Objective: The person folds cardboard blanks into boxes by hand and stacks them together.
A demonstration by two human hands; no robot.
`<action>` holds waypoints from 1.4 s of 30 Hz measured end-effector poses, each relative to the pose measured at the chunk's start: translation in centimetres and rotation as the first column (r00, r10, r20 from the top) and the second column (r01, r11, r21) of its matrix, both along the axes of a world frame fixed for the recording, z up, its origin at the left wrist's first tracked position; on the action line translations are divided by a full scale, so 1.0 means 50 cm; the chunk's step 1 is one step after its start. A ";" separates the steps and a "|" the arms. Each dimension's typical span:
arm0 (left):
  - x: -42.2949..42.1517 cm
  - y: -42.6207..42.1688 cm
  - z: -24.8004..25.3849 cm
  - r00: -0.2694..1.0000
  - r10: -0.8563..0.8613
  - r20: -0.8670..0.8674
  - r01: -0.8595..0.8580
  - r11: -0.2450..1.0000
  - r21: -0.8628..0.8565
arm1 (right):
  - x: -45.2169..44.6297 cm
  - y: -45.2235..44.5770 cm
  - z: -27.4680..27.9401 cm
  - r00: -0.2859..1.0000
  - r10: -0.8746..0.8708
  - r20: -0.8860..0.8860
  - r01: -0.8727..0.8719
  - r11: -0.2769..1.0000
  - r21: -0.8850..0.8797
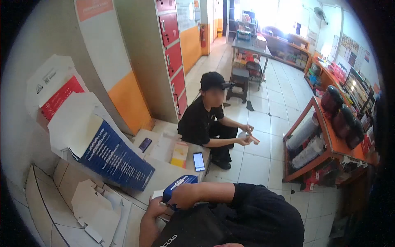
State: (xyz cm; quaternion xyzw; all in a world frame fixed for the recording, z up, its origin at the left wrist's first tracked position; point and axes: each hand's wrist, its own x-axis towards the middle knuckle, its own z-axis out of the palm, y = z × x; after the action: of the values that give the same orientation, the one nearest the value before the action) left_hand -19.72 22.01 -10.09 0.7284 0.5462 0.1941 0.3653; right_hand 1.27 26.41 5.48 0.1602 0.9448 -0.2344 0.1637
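A small blue carton (181, 181) with white print is in front of my torso, held between both hands. My left hand (154, 208) grips its near end by a white flap. My right hand (183, 195) wraps over its near side, fingers curled; some fingertips are hidden. Left of my hands, a stack of flattened blue cartons (117, 158) leans at a tilt, with a white and red carton (61, 96) behind it. Below them lies an unfolded white cardboard piece (96, 210).
A seated co-worker (201, 113) in black holds a small orange-brown piece. On the ledge lie a lit phone (198, 161), a dark phone (145, 144) and a yellow and white packet (179, 154). An orange shelf (304, 164) stands right; red lockers (173, 59) rise behind.
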 end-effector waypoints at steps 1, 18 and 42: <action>0.002 -0.002 0.000 0.998 -0.035 -0.059 0.037 0.999 0.038 | -0.007 -0.006 -0.030 0.999 0.043 -0.015 -0.043 0.999 -0.008; 0.016 -0.001 0.018 0.991 -0.041 -0.125 0.027 0.994 -0.110 | -0.023 -0.048 -0.042 0.962 0.273 -0.011 -0.274 0.961 -0.027; 0.009 -0.004 -0.006 0.985 -0.053 -0.166 0.046 0.998 -0.047 | -0.018 0.378 0.421 0.466 -0.375 -0.801 0.844 0.459 0.277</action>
State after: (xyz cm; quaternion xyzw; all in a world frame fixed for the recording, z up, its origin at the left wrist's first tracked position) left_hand -19.28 21.80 -10.38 0.7476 0.5606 0.1113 0.3384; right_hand 0.36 45.33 26.55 0.4699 0.8145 0.0246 -0.3394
